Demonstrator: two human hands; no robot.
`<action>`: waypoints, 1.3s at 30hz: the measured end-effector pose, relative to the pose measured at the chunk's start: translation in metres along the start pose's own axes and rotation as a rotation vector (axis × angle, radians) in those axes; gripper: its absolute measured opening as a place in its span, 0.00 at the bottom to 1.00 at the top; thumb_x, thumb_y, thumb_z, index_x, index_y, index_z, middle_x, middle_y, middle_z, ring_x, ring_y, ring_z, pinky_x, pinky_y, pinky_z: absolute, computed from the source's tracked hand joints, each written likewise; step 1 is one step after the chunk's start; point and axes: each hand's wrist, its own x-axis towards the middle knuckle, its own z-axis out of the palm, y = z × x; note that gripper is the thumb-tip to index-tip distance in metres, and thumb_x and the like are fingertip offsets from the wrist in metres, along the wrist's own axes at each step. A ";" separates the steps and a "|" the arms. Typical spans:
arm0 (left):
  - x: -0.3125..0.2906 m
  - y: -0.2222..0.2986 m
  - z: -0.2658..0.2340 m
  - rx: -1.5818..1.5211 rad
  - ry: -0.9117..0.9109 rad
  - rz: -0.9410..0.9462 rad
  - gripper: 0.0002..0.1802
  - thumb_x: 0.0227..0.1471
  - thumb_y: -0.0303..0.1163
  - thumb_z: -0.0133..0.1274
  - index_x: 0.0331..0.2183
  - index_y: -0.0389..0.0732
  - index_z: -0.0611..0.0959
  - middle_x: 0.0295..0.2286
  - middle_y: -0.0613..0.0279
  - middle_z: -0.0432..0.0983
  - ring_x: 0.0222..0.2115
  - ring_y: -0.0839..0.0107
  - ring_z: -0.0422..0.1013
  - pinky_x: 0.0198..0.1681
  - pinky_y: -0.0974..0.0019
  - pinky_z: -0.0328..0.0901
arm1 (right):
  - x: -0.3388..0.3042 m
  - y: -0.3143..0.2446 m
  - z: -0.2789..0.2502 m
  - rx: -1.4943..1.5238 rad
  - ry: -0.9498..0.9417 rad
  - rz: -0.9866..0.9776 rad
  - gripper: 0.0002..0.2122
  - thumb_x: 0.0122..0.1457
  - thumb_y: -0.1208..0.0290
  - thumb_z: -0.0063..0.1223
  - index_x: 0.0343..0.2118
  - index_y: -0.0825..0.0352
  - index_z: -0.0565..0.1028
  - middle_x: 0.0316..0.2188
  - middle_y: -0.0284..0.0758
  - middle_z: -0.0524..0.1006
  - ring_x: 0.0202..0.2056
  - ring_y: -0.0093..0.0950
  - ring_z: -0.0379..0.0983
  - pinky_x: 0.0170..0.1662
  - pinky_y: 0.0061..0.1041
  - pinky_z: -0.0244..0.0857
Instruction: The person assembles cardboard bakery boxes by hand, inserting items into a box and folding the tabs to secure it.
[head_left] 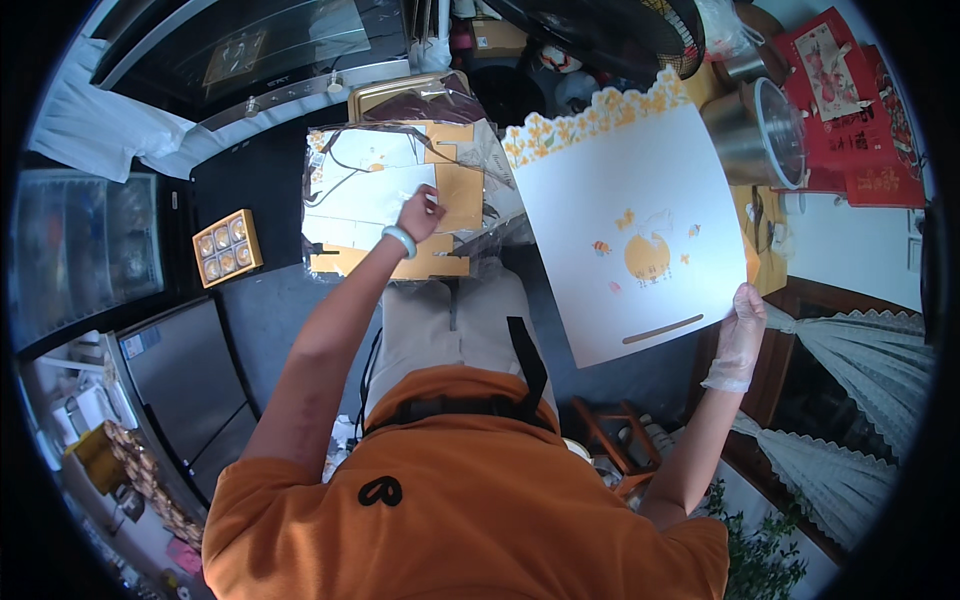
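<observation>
In my right hand (743, 315), which wears a clear plastic glove, I grip the lower right corner of a flat white printed cardboard sheet (560, 230). It has a scalloped edge of yellow flowers, a yellow round picture in the middle and a long slot near its lower edge. My left hand (422, 212), with a pale bangle at the wrist, is closed with curled fingers over a stack of flat white and yellow box blanks (370, 195). Clear plastic wrapping lies around that stack. Whether the left fingers pinch anything is hidden.
A yellow box of round wrapped pieces (227, 248) lies to the left on the black counter (245, 170). Beyond the stack are a gold tray (375, 100) and an oven (270, 60). A metal pot (735, 125) and red printed bags (830, 120) stand at right.
</observation>
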 end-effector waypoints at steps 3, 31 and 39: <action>-0.042 0.077 0.011 -0.595 -0.385 -0.034 0.24 0.56 0.44 0.48 0.48 0.39 0.68 0.39 0.55 0.72 0.40 0.69 0.71 0.42 0.69 0.68 | -0.011 -0.003 0.016 0.054 0.011 -0.009 0.07 0.57 0.74 0.53 0.35 0.71 0.75 0.35 0.32 0.76 0.37 0.19 0.71 0.46 0.19 0.64; -0.250 0.176 -0.135 -0.539 0.656 0.277 0.52 0.34 0.20 0.67 0.59 0.41 0.56 0.51 0.55 0.65 0.48 0.65 0.67 0.53 0.64 0.63 | -0.049 -0.051 0.291 -0.296 -1.163 -0.081 0.28 0.48 0.86 0.46 0.56 0.69 0.63 0.55 0.44 0.64 0.55 0.29 0.62 0.58 0.27 0.54; -0.289 0.193 -0.117 -0.669 0.657 0.097 0.51 0.30 0.17 0.68 0.58 0.39 0.62 0.50 0.59 0.67 0.49 0.72 0.64 0.53 0.69 0.61 | -0.047 -0.045 0.312 -0.348 -1.215 -0.205 0.23 0.46 0.87 0.54 0.49 0.68 0.72 0.44 0.38 0.73 0.45 0.27 0.71 0.46 0.23 0.65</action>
